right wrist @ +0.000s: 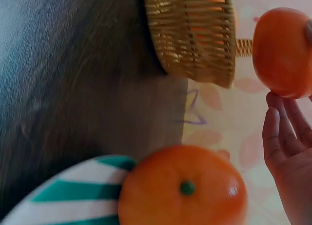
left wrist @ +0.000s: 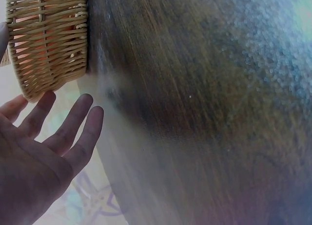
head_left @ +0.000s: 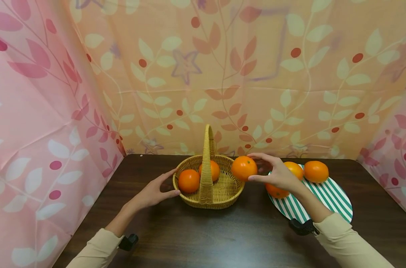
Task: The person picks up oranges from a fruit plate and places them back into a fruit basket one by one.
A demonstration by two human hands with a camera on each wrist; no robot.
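My right hand (head_left: 278, 174) pinches an orange persimmon-like fruit, an orange (head_left: 244, 168), between thumb and fingers at the right rim of a wicker basket (head_left: 224, 191). In the right wrist view that held orange (right wrist: 282, 53) is above the level of the basket's rim. Two more oranges, a front one (head_left: 188, 181) and one behind the handle (head_left: 213, 170), sit inside the basket's left half. My left hand (head_left: 154, 191) touches the basket's left end with thumb and fingers spread; the left wrist view shows its fingers (left wrist: 73, 125) extended beside the weave.
Right of the basket lies a plate (head_left: 336, 199) with green and white stripes. It bears several oranges, one at the back (head_left: 316, 171) and one at its left edge (head_left: 276, 191). A dark wooden table (head_left: 203, 238) meets patterned cloth (head_left: 256, 74) behind.
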